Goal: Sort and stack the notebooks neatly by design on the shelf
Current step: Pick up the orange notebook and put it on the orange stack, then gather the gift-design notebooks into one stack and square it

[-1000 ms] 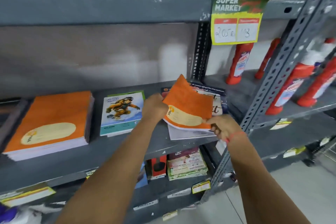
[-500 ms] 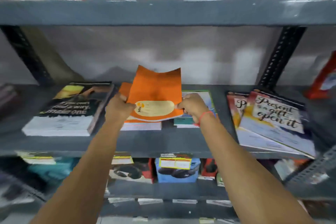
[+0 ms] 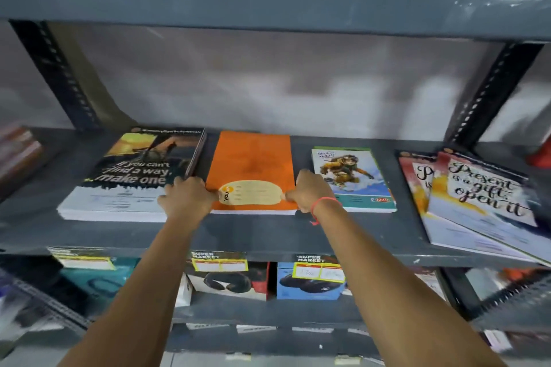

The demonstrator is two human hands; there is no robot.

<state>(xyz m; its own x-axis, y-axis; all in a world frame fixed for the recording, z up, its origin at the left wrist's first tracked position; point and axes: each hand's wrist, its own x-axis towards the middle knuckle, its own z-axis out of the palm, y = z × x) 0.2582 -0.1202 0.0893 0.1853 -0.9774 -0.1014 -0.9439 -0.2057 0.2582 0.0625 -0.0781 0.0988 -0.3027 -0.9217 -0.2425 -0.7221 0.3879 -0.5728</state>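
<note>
Fingers of the left hand and right hand pinch the near corners of the orange notebook, flat atop its stack on the grey shelf. Dark quote notebooks just left; cartoon-cover notebooks right; "Present is a gift" notebooks skewed at far right.
</note>
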